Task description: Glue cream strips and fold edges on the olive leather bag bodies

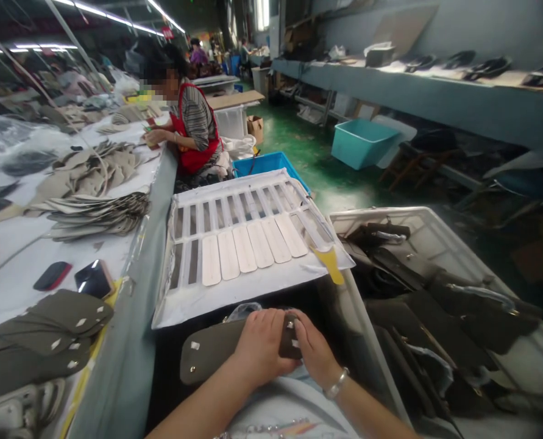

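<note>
A grey-brown handbag flap [216, 347] lies across my lap, long and round-cornered, with small white tabs and a gold stud showing. My left hand [262, 341] is wrapped over it right of its middle, fingers together. At its right end my right hand [315, 350] grips the edge, close to a stud and a tab. Clear plastic [246, 311], perhaps around a handle, shows behind the flap. How much of a bag hangs beneath is hidden. Just beyond stands a white slotted tray [239, 299] with several cream strips [234, 253] and a yellow tool [330, 265] at its edge.
To the right, a white bin [390, 210] holds dark bags with plastic-wrapped handles. The left worktable [134, 268] bears similar flaps [56, 311], a phone [94, 278] and stacked grey pieces [102, 213]. A co-worker in a red apron [198, 131] sits ahead, near a blue crate [271, 161].
</note>
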